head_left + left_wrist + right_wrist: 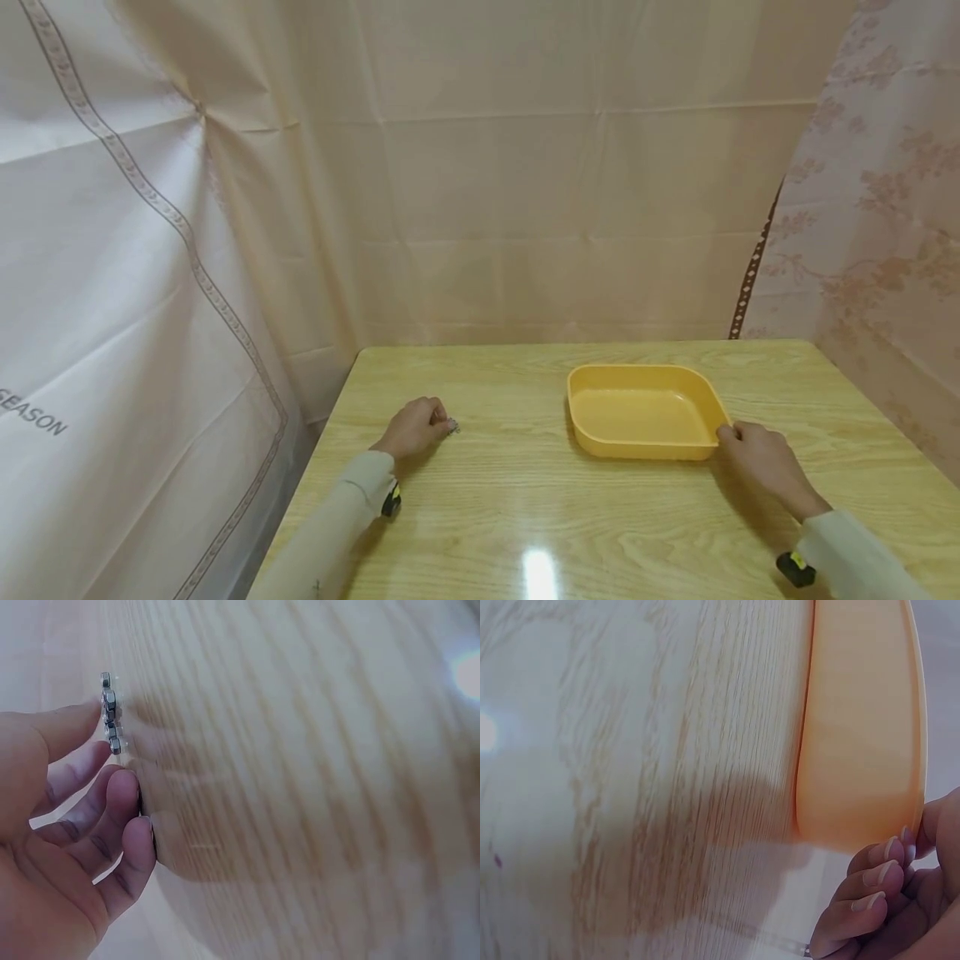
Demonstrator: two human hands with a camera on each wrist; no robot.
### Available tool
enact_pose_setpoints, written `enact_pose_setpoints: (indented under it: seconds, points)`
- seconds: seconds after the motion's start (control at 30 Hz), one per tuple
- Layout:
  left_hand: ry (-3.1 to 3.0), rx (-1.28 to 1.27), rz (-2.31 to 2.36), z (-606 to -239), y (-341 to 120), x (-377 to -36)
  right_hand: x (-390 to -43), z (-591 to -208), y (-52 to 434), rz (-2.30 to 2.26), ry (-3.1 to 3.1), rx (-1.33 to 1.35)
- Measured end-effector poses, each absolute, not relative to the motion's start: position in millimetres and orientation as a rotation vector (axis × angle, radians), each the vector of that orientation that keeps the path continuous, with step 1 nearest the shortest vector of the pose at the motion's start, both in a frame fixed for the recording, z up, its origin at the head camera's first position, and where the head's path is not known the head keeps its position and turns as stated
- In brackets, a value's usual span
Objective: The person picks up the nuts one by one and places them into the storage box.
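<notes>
On the left part of the table, my left hand (416,427) has its thumb and index fingertips at a small cluster of shiny metal nuts (453,426). In the left wrist view the nuts (111,705) sit close together on the wood, and the other fingers of the left hand (75,817) curl with their tips against the surface. A shallow yellow plastic tray (637,451) with rounded corners stands to the right, with nothing visible inside. My right hand (765,462) grips its near right corner. In the right wrist view the thumb and fingers (881,874) pinch the tray's rim.
The wood-grain table (480,500) reflects a bright light near its front. Pale cloth hangs behind it (525,208) and at both sides, a patterned one (885,217) on the right. Dark wrist devices (392,500) are worn at both cuffs.
</notes>
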State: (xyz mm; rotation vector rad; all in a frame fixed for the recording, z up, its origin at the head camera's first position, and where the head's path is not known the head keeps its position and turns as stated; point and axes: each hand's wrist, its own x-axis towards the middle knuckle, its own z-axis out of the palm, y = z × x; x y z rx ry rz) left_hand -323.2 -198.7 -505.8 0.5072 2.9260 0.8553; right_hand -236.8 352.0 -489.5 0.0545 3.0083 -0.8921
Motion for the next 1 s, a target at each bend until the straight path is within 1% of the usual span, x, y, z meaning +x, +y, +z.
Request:
enact_pose_setpoints:
  seconds: [0.27,0.57,1.0]
  points:
    - [2.919,0.540,0.854,-503.2,-196.2,-320.2,-234.8,-490.0,353.1,-0.974,2.977,0.065]
    - [2.844,0.490,0.905,-505.8,-200.7,-318.6,-237.9,-486.0,356.3,-1.026,2.902,0.092]
    - [2.841,0.536,0.883,-505.4,-199.5,-316.9,-234.7,-487.6,354.0,-1.080,2.874,0.101]
